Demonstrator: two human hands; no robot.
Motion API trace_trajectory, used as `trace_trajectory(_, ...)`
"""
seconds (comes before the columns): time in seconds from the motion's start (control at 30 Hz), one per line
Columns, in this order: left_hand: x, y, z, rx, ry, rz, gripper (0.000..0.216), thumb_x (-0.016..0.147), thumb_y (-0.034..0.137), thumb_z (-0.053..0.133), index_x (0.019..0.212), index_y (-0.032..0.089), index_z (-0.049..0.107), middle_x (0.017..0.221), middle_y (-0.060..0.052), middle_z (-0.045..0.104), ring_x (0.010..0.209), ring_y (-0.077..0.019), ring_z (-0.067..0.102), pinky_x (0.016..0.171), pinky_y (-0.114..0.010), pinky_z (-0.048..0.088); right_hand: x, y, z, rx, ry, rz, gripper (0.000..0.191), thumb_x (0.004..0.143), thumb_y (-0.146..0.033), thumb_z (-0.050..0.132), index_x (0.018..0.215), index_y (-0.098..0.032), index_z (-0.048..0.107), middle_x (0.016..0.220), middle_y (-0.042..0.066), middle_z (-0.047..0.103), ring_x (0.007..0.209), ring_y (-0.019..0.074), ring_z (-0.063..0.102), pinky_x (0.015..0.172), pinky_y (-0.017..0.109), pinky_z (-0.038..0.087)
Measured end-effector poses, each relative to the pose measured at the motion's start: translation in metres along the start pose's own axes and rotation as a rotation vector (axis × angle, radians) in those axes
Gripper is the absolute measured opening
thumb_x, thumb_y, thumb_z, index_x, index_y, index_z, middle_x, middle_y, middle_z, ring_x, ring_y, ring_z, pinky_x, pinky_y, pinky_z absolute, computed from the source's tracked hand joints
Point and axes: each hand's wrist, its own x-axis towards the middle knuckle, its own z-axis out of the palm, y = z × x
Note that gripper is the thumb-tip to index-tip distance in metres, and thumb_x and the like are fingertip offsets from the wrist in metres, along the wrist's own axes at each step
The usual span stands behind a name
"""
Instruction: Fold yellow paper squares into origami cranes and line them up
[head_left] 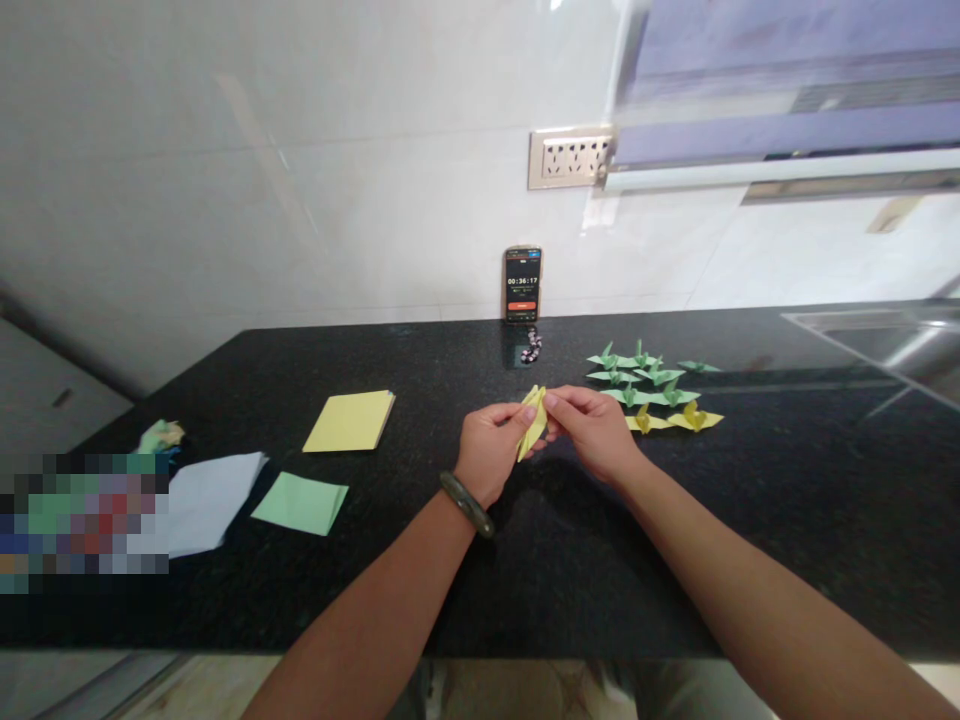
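Note:
A folded piece of yellow origami paper (534, 424) is held above the dark counter, pinched between both hands. My left hand (491, 445) grips its left side with the thumb pressed on the front. The upper right part sits between the thumb and fingers of my right hand (596, 425). Just beyond my right hand stand several green paper cranes (660, 374) in rows, with two yellow paper cranes (694, 417) in the nearest row. My right hand partly covers the closest ones.
A yellow paper stack (349, 421), green paper (301, 503) and white sheets (214, 500) lie left on the black counter (420, 365). A phone (523, 285) showing a timer leans on the wall, its beaded strap (531, 345) below. A sink (885, 345) is at right.

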Motion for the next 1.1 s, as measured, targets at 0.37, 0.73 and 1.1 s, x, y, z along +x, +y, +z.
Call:
trace_trajectory(0.37, -0.0008, -0.0011, 0.0003, -0.003, 0.018, 0.009, 0.022, 0.071, 0.032, 0.063, 0.076, 0.011, 0.068, 0.058, -0.003, 0.064, 0.048, -0.0105, 0.058, 0.043, -0.019, 0.043, -0.0005, -0.0014, 0.0017, 0.005, 0.020, 0.024, 0.021, 0.072, -0.035, 0.064, 0.072, -0.014, 0.063, 0.048, -0.004, 0.055, 0.044, 0.0085, 0.049, 0.047, 0.023, 0.042)
trace_trajectory(0.73, -0.0015, 0.0006, 0.0003, 0.033, 0.008, 0.007, 0.019, 0.070, 0.029, 0.064, 0.074, 0.011, 0.069, 0.060, -0.005, 0.066, 0.048, -0.0102, 0.058, 0.044, -0.019, 0.044, -0.0006, -0.0029, 0.0021, -0.007, 0.031, 0.022, 0.023, 0.071, -0.036, 0.064, 0.071, -0.014, 0.063, 0.048, -0.003, 0.055, 0.044, 0.0088, 0.050, 0.046, 0.023, 0.043)
trace_trajectory(1.1, 0.0002, -0.0025, 0.0007, 0.053, 0.044, -0.003, 0.024, 0.067, 0.035, 0.068, 0.074, 0.012, 0.067, 0.057, -0.003, 0.064, 0.048, -0.0117, 0.060, 0.041, -0.018, 0.044, -0.0015, -0.0019, 0.0016, -0.030, -0.060, -0.007, 0.024, 0.065, -0.036, 0.070, 0.072, -0.015, 0.064, 0.067, 0.001, 0.064, 0.052, 0.0087, 0.052, 0.048, 0.022, 0.044)
